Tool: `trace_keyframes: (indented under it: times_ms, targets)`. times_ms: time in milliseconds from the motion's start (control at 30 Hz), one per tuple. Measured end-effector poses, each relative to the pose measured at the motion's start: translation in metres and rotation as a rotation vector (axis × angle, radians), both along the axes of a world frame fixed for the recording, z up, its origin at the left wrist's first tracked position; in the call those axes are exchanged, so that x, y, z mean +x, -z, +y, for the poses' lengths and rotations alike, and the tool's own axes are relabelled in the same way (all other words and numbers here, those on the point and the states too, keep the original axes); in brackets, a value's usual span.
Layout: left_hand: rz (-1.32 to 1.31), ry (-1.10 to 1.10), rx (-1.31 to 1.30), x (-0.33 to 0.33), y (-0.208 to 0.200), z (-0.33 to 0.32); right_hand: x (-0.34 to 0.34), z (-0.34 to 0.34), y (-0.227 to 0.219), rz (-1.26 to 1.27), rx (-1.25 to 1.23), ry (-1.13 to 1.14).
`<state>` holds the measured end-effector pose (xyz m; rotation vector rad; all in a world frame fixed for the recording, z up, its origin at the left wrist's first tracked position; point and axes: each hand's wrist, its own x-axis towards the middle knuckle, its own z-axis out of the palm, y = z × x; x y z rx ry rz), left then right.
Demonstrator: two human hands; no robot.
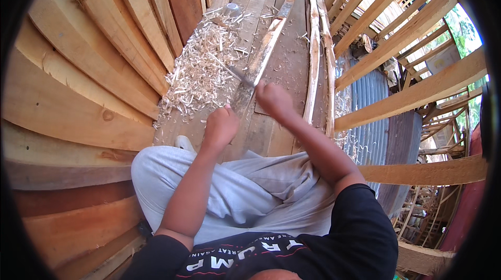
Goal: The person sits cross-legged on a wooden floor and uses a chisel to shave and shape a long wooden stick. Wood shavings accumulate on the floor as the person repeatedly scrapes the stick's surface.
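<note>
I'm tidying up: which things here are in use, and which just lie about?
Apparently in use:
bladed tool, in the right hand
mottled wood strip, at the left hand

Likely lying about:
wood shavings
pale strips at right
pale container

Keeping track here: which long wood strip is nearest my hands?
The leftmost, dark-patched strip, its near end by your left hand; the paler strips lie farther right.

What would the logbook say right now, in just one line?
left hand: curled by near end of wooden strip, grip unclear | right hand: grips tool across strip | shavings: heaped left of strip
</note>
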<state>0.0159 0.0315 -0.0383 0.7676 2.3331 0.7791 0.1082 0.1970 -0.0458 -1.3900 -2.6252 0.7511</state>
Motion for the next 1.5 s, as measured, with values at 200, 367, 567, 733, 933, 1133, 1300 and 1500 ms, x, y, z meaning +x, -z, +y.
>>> trace_keyframes:
  times_ms: [200, 367, 567, 733, 933, 1133, 1300, 1500]
  targets:
    - [-0.147, -0.018, -0.012, 0.004, -0.016, 0.002, 0.004, 0.037, -0.001, -0.001, 0.063, 0.149]
    - [-0.088, -0.038, 0.003, 0.0, 0.0, 0.0, 0.001, -0.01, -0.004, -0.047, 0.072, 0.025]
    - [-0.128, -0.052, 0.04, -0.003, 0.0, 0.001, 0.0, -0.006, 0.002, 0.014, 0.015, 0.092]
    - [-0.093, 0.004, 0.031, 0.001, 0.002, -0.001, 0.004, 0.017, 0.006, 0.065, 0.007, 0.18]
    - [-0.176, -0.082, 0.015, 0.002, 0.0, -0.001, 0.003, -0.003, 0.007, -0.012, -0.026, 0.085]
    - [-0.019, -0.019, 0.009, 0.002, 0.006, 0.005, 0.001, -0.01, 0.007, 0.009, -0.095, 0.038]
    - [-0.104, -0.01, -0.003, -0.001, 0.008, 0.005, 0.001, 0.004, -0.004, 0.023, -0.078, 0.012]
    - [-0.125, -0.06, -0.004, -0.001, 0.008, 0.008, 0.015, 0.005, 0.018, 0.005, 0.0, 0.022]
